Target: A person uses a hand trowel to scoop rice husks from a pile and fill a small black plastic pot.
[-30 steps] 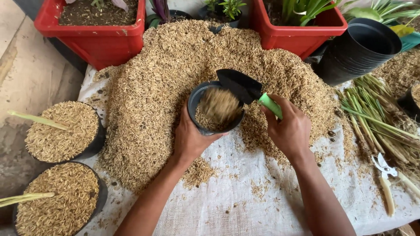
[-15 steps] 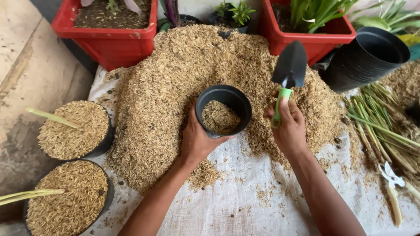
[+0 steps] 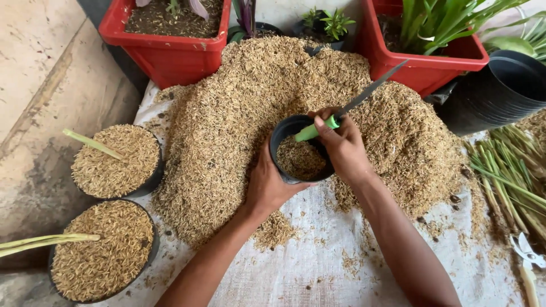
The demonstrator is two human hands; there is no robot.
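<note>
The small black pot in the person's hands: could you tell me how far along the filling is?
Done: two pots at left are full of husk, each with a stalk. In hand: the left hand steadies the small black pot, partly filled; the right hand holds the trowel. Left: topping up; cut stalks wait.

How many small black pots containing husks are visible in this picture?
3: one pot at the centre, held by the left hand; a full pot on the left; another full pot at lower left. Others may be hidden beyond the frame.
</note>
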